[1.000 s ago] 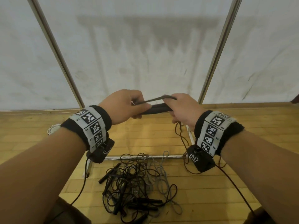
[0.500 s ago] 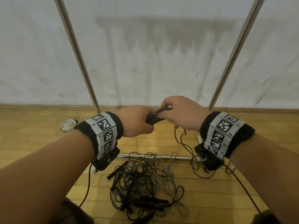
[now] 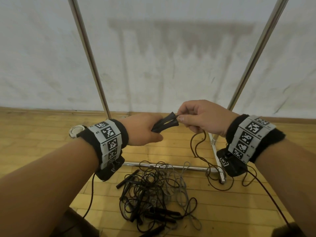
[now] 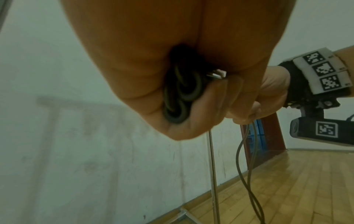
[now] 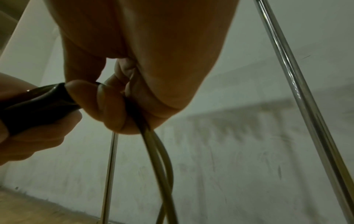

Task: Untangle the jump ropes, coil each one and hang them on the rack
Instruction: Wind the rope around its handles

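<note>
My left hand (image 3: 145,130) grips two black jump-rope handles (image 3: 165,124) side by side at chest height; their round butt ends (image 4: 180,100) show inside my fist. My right hand (image 3: 196,117) pinches the dark cord (image 3: 195,146) right where it leaves the handle tips (image 5: 44,103), with two strands (image 5: 161,153) running down out of its curled fingers. That cord loops down to the floor at the right. A tangled pile of black and grey ropes (image 3: 153,190) with several black handles lies on the wooden floor below my hands.
A chrome rack stands against the white wall: a left upright (image 3: 89,53), a right upright (image 3: 254,55) and a low base bar (image 3: 171,165). A small round white object (image 3: 76,131) lies on the floor at the left. Wrist-camera cables hang from both wrists.
The two handles have come together side by side in my left hand. My right hand has slid off the handles onto the cord at their tips. The view has tilted up a little.
</note>
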Action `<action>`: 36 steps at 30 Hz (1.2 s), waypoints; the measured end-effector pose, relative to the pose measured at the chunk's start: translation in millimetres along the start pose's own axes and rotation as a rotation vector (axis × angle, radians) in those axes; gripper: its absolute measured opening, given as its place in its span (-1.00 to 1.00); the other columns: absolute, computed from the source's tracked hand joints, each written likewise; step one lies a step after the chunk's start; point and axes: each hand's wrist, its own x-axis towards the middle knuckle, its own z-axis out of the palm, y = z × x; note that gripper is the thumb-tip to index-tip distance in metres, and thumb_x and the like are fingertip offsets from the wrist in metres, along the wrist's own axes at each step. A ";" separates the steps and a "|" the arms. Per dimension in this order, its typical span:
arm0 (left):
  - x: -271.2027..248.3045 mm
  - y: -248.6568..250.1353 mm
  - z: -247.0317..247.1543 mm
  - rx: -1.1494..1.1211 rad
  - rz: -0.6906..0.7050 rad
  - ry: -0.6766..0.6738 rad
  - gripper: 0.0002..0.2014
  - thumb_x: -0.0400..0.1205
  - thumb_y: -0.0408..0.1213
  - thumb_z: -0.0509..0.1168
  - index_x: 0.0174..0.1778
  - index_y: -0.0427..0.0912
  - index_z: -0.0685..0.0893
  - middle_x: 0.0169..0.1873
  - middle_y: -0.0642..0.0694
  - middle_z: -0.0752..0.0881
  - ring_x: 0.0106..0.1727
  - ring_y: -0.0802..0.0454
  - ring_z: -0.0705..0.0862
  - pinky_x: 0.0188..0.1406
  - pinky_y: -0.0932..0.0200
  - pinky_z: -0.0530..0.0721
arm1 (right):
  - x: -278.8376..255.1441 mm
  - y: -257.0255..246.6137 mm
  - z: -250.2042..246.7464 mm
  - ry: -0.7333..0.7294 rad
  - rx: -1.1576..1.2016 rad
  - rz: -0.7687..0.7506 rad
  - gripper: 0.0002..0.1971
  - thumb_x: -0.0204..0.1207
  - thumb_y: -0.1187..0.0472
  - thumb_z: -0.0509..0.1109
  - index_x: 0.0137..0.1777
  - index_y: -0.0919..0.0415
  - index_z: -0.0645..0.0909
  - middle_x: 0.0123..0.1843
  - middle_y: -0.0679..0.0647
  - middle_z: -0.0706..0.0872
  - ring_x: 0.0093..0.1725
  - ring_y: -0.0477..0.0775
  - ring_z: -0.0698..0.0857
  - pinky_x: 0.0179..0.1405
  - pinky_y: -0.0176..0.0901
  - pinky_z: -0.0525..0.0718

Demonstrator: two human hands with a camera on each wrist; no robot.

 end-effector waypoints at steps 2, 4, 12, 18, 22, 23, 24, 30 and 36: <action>-0.7 2.2 0.5 -0.033 -0.001 0.011 -0.80 0.74 0.13 0.39 0.06 0.15 0.57 -0.19 0.08 0.68 -0.25 0.16 0.64 -0.34 0.19 0.44 | -1.1 0.8 -0.5 0.006 0.042 -0.008 -0.88 0.74 0.20 0.37 0.08 0.24 0.68 -0.40 -0.02 0.66 -0.44 -0.04 0.60 -0.35 -0.11 0.60; -0.9 4.0 0.9 -0.067 0.002 0.024 -0.74 0.72 0.27 0.34 -0.06 0.21 0.51 -0.26 0.10 0.66 -0.30 0.18 0.62 -0.35 0.19 0.44 | -2.0 1.2 -0.5 0.007 0.072 -0.025 -0.87 0.75 0.22 0.35 0.08 0.27 0.67 -0.39 0.04 0.66 -0.40 0.02 0.64 -0.28 0.00 0.66; 2.1 0.3 7.1 -0.524 0.001 -0.040 -0.68 0.72 0.21 0.38 0.16 0.04 0.63 -0.55 0.13 0.55 -0.61 0.15 0.50 -0.60 0.20 0.53 | 2.2 11.1 1.7 0.025 0.229 -0.037 -0.81 0.79 0.23 0.28 0.21 0.32 0.65 -0.20 0.15 0.67 -0.19 0.13 0.73 0.06 0.13 0.78; 3.3 4.9 5.3 -0.831 0.019 -0.002 -0.65 0.74 0.14 0.40 -0.10 -0.05 0.54 -0.51 0.08 0.50 -0.62 0.07 0.36 -0.68 0.21 0.41 | 5.3 16.1 9.8 0.066 0.355 -0.007 -0.77 0.80 0.19 0.28 0.22 0.36 0.63 -0.27 0.10 0.65 -0.33 0.10 0.65 -0.21 -0.07 0.74; 11.8 5.6 5.0 -0.407 -0.105 0.189 -0.56 0.71 0.34 0.29 -0.15 0.01 0.55 -0.44 0.08 0.58 -0.63 0.23 0.49 -0.61 0.25 0.45 | 9.4 19.2 16.8 0.107 0.264 0.056 -0.80 0.81 0.20 0.26 0.17 0.31 0.64 -0.37 0.01 0.64 -0.45 -0.01 0.60 -0.43 -0.16 0.62; 14.2 5.4 5.3 -0.293 -0.145 0.219 -0.56 0.73 0.33 0.26 -0.16 0.02 0.54 -0.39 0.06 0.61 -0.56 0.23 0.55 -0.54 0.24 0.46 | 9.5 20.0 19.8 0.098 0.197 0.089 -0.82 0.80 0.18 0.26 0.15 0.26 0.65 -0.38 0.00 0.65 -0.47 -0.04 0.62 -0.45 -0.16 0.62; 16.5 4.7 5.7 -0.209 -0.188 0.231 -0.57 0.75 0.32 0.23 -0.16 0.02 0.52 -0.34 0.04 0.63 -0.46 0.18 0.59 -0.49 0.18 0.44 | 9.7 20.4 22.7 0.079 0.090 0.121 -0.84 0.80 0.15 0.26 0.15 0.18 0.64 -0.37 -0.02 0.67 -0.47 -0.08 0.64 -0.45 -0.18 0.65; 25.9 4.1 10.1 0.117 -0.301 0.122 -0.62 0.84 0.17 0.16 0.07 -0.10 0.59 -0.22 -0.03 0.63 -0.28 0.09 0.59 -0.41 0.15 0.45 | 5.8 8.7 30.9 0.017 -0.638 0.098 -0.74 0.79 0.04 0.17 0.41 0.03 0.47 0.01 0.01 0.72 -0.07 0.03 0.69 -0.11 -0.04 0.69; 22.8 26.6 18.7 0.361 -0.232 -0.036 -0.63 0.86 0.07 0.20 0.38 -0.13 0.62 -0.13 0.01 0.59 -0.19 0.04 0.55 -0.35 0.16 0.41 | -1.4 -7.1 27.2 0.006 -0.624 0.040 -0.78 0.70 0.11 0.24 0.30 -0.02 0.54 -0.14 -0.06 0.65 -0.18 -0.04 0.64 -0.18 -0.05 0.66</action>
